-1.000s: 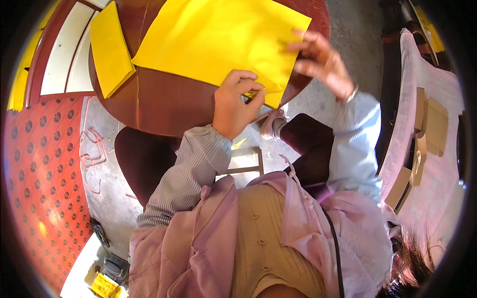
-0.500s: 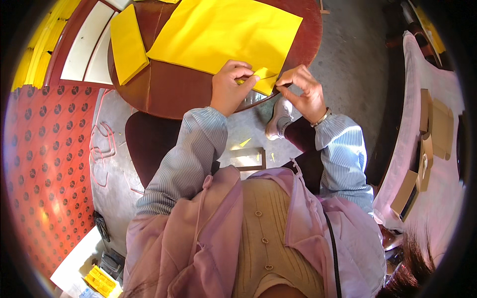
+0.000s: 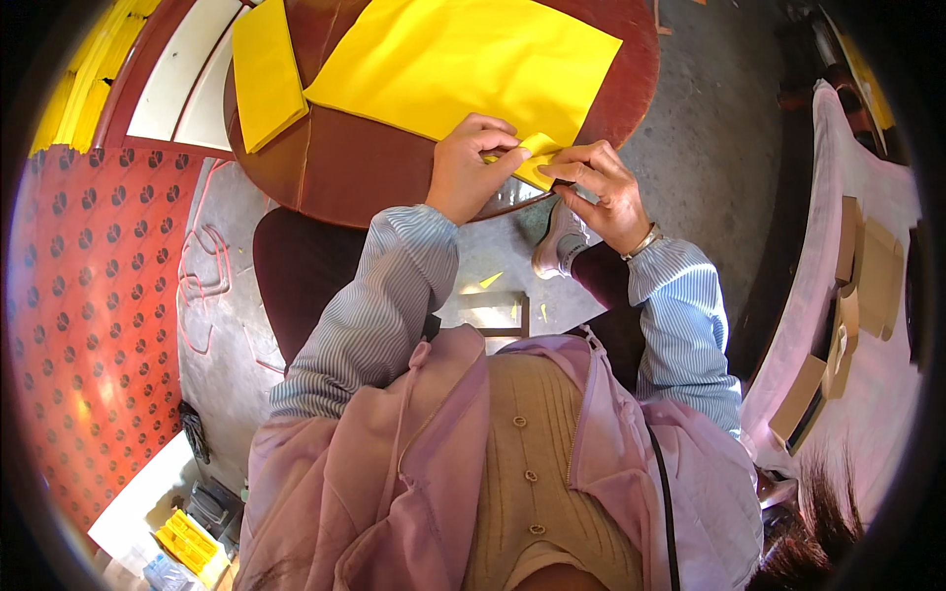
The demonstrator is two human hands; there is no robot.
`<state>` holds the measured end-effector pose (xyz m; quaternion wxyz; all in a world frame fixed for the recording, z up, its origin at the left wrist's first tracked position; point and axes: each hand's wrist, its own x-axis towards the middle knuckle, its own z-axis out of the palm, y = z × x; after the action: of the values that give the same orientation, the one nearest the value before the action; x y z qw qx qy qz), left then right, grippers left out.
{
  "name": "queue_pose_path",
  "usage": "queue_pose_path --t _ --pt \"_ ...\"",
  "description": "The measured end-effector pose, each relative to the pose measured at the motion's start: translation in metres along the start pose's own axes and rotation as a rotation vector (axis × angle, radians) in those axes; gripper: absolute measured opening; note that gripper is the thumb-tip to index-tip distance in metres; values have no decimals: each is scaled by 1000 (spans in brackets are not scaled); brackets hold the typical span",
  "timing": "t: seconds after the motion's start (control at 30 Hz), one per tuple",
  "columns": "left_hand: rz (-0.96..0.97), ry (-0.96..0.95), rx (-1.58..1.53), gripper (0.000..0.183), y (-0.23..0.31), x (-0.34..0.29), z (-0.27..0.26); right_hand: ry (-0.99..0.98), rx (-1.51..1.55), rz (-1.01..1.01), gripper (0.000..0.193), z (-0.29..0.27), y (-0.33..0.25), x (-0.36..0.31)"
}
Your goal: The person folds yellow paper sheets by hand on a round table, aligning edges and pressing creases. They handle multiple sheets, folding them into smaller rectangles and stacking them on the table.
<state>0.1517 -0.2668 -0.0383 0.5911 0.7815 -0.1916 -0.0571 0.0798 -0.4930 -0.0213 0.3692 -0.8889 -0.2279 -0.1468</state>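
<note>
A large yellow sheet (image 3: 483, 64), paper or thin cloth, lies on a round reddish-brown table (image 3: 360, 182). Its near right corner is folded over in a small curled flap at the table's edge. My left hand (image 3: 475, 167) pinches this flap between thumb and fingers. Just to the right, my right hand (image 3: 606, 192) has its fingers curled onto the same corner, with the index fingertip touching the yellow material. Exactly how the right thumb meets the sheet is hard to see. On the table's left side rests a folded yellow stack (image 3: 268, 79).
A pink-covered table (image 3: 847, 394) with open cardboard boxes (image 3: 872, 266) stands at the right. Red patterned sheeting (image 3: 103, 325) covers the left side, beside a pinkish cable (image 3: 212, 286) on the floor. Below the hands is a small dark frame (image 3: 524, 315); yellow scraps (image 3: 491, 280) lie nearby.
My right hand has moved left onto the sheet's corner, where its fingers were just beside it before. My left hand keeps its pinch. The whole view has shifted slightly.
</note>
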Motion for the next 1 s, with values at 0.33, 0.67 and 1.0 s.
queue_pose_path --t 0.33,0.67,1.0 --pt "16 -15 -11 21 -1 -1 -1 4 141 114 22 3 5 4" --pt "90 -63 41 19 -5 -2 -5 73 355 341 15 10 10 7" --pt "137 28 88 16 -1 -6 6 166 343 322 17 16 7 5"
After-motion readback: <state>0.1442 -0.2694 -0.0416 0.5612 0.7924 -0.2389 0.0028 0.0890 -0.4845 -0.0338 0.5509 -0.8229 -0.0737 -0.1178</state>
